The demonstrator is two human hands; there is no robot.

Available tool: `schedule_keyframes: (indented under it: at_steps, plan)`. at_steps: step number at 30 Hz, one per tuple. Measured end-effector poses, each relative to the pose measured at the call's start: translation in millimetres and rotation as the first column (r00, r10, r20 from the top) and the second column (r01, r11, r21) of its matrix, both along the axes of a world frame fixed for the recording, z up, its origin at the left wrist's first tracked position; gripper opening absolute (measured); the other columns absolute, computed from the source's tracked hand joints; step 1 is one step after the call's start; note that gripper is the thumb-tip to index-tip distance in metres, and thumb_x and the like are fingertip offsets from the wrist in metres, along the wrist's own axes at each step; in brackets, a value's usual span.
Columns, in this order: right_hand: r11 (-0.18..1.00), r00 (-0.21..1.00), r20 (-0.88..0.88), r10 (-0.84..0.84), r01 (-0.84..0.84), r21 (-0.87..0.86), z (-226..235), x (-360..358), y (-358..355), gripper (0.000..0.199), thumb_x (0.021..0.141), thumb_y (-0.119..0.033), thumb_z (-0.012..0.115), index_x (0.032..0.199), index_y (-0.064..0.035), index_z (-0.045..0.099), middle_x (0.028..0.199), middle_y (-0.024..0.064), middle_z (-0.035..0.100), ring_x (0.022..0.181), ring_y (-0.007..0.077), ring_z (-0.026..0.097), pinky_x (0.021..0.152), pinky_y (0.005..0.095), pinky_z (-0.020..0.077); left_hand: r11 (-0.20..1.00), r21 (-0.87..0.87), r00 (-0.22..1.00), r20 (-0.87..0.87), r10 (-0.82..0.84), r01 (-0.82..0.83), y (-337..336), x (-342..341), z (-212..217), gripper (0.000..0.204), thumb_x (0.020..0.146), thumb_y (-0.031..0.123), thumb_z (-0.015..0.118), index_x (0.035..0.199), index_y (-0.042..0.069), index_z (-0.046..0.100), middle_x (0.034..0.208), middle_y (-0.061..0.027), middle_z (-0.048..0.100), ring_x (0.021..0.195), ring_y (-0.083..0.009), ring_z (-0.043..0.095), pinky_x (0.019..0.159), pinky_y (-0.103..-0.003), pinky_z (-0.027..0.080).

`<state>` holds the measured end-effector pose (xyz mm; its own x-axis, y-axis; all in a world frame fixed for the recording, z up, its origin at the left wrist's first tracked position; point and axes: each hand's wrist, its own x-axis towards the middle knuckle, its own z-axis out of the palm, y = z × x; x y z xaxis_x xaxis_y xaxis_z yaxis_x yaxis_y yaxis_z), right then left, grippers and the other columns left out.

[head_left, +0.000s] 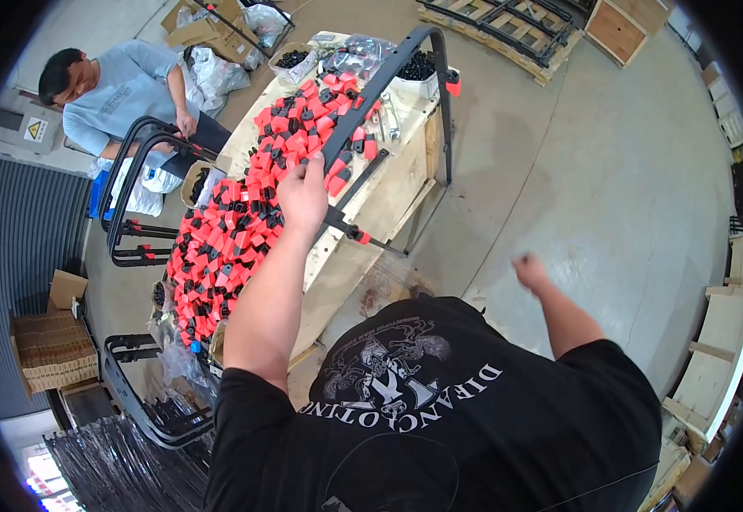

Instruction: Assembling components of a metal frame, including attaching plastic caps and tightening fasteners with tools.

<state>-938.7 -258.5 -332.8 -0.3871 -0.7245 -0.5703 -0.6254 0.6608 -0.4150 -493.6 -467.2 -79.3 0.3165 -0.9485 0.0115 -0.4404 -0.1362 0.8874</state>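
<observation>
My left hand (303, 194) is closed round a black bent metal tube frame (380, 79), near its lower end. The frame leans across the workbench (337, 256), and its curved top rises over the far right end. A small red-and-black clip (357, 235) sits on a bar of the frame, just right of my left hand. Under and beside that hand lies a large heap of red and black plastic caps (243, 230). My right hand (531, 271) hangs out to the right above the floor, away from the bench. Its fingers are curled in, and nothing shows in them.
Across the bench a person (132, 102) in a light blue shirt holds another black tube frame (119, 200). Tubs of small black parts (293, 61) and wrenches (390, 118) lie on the bench. A pallet with black frames (508, 30) stands far right; cardboard (54, 350) is stacked left.
</observation>
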Motion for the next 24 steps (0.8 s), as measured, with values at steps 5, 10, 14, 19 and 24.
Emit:
schedule_keyframes:
  at_steps: [5, 10, 14, 19, 24]
  plan:
    - [0.622, 0.896, 0.189, 0.402, -0.419, 0.661, -81, -17, 151, 0.046, 0.088, -0.044, 0.070, 0.088, 0.0022, 0.073, 0.077, 0.0187, 0.073, 0.067, 0.0289, 0.073, 0.066, 0.0388, 0.0607, 1.000, -0.009, 0.998, 0.063, 0.028, -0.027, -49, 13, -17, 0.058, 0.093, 0.048, 0.063, 0.087, -0.008, 0.072, 0.072, -0.0155, 0.068, 0.072, -0.0213, 0.065, 0.073, -0.036, 0.050]
    - [0.837, 0.978, 0.176, -0.113, -0.002, 0.547, -88, -35, 139, 0.035, 0.087, -0.037, 0.068, 0.084, -0.0017, 0.068, 0.069, 0.0139, 0.067, 0.053, 0.0275, 0.065, 0.047, 0.0417, 0.0525, 0.997, 0.055, 0.991, 0.125, 0.047, -0.054, -55, 0, -3, 0.059, 0.093, 0.048, 0.063, 0.092, -0.010, 0.073, 0.078, -0.0200, 0.071, 0.079, -0.0270, 0.069, 0.079, -0.038, 0.051]
    - [0.951, 0.992, 0.094, -0.081, 0.049, 0.304, -57, -34, 56, 0.032, 0.087, -0.034, 0.064, 0.081, -0.0029, 0.067, 0.068, 0.0104, 0.066, 0.053, 0.0241, 0.062, 0.046, 0.0400, 0.0495, 1.000, 0.028, 0.992, 0.123, -0.011, 0.008, -53, 13, -4, 0.055, 0.094, 0.047, 0.064, 0.090, -0.007, 0.072, 0.078, -0.0149, 0.070, 0.077, -0.0206, 0.067, 0.077, -0.035, 0.051]
    - [0.997, 0.981, 0.180, -0.074, 0.070, 0.029, -60, -17, -20, 0.032, 0.089, -0.030, 0.062, 0.097, 0.0003, 0.067, 0.075, 0.0099, 0.066, 0.061, 0.0196, 0.062, 0.053, 0.0374, 0.0510, 0.974, -0.210, 0.995, -0.041, -0.089, 0.079, 1, 65, -25, 0.023, 0.099, 0.026, 0.065, 0.097, 0.003, 0.066, 0.088, -0.0047, 0.067, 0.082, -0.0146, 0.061, 0.079, -0.032, 0.051]
    - [0.992, 0.932, 0.359, 0.050, -0.089, 0.093, -100, 29, -33, 0.027, 0.088, -0.024, 0.062, 0.098, 0.0010, 0.064, 0.072, 0.0108, 0.064, 0.061, 0.0202, 0.061, 0.053, 0.0385, 0.0491, 0.966, 0.252, 0.972, 0.235, -0.003, -0.058, 196, 128, -149, 0.033, 0.093, 0.035, 0.061, 0.097, 0.004, 0.069, 0.086, -0.0205, 0.070, 0.082, -0.0352, 0.069, 0.075, -0.046, 0.053]
